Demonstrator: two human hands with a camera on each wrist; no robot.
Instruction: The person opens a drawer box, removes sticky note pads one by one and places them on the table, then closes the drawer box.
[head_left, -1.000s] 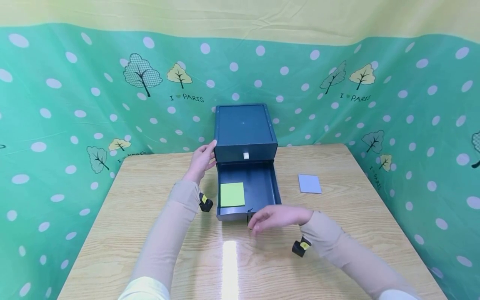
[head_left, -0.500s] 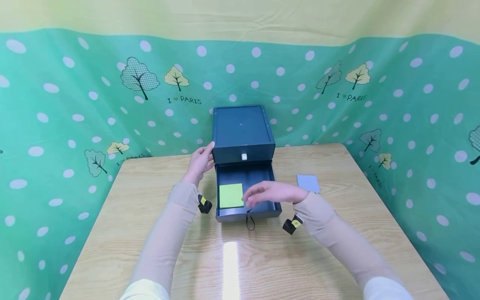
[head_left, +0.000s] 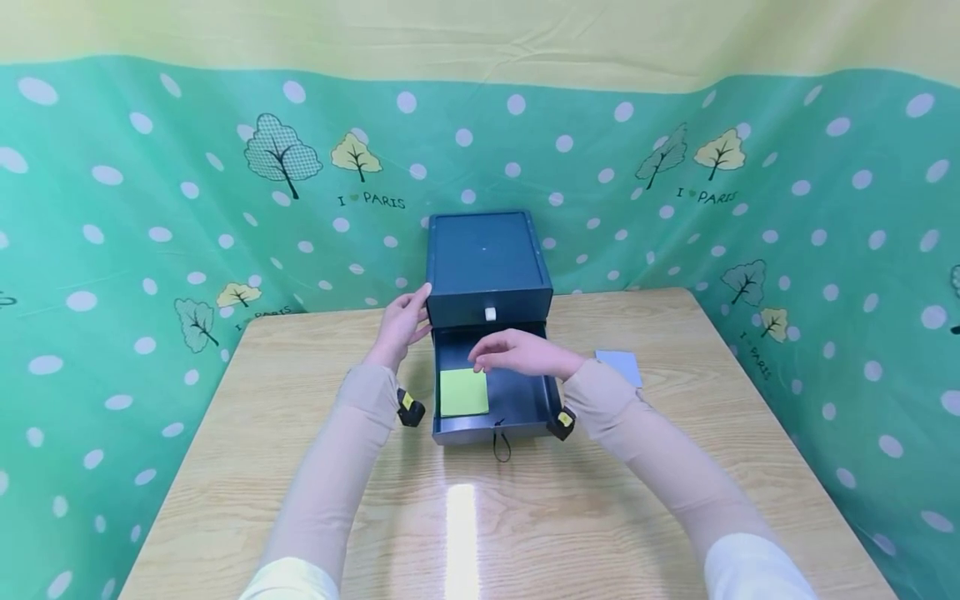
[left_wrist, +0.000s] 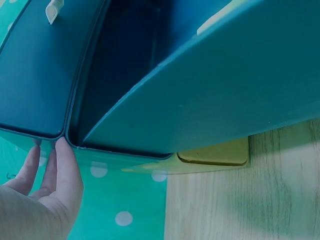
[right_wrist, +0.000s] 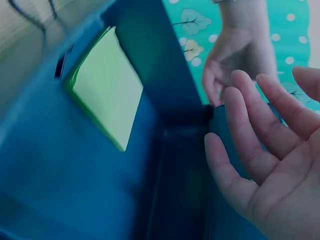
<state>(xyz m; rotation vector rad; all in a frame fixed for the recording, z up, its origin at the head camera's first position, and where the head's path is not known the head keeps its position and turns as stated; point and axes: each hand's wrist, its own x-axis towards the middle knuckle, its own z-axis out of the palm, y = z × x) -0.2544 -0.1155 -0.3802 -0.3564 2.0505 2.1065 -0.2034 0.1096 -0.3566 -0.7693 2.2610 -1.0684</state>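
Observation:
A dark blue two-tier drawer cabinet (head_left: 487, 250) stands at the back of the table. Its lower drawer (head_left: 528, 408) is pulled out, and a black loop (head_left: 501, 446) hangs at its front. Inside, at the left, lies a pad of light green sticky notes (head_left: 463, 392). My left hand (head_left: 401, 327) rests its fingertips against the cabinet's left side, fingers fairly straight in the left wrist view. Over the drawer hovers my right hand (head_left: 521, 352), beyond the green pad. The right wrist view shows its fingers (right_wrist: 240, 125) loosely spread, holding nothing.
A bluish-purple square pad (head_left: 619, 367) lies on the wooden table (head_left: 360, 500) right of the drawer. The closed upper drawer has a white knob (head_left: 491, 314). A yellow part (left_wrist: 215, 152) shows low beside the cabinet. Green dotted cloth (head_left: 187, 200) hangs around the table.
My right hand has risen from the loop at the drawer's front and travelled back over the drawer, uncovering the loop. The left hand stays against the cabinet. The drawer stays out.

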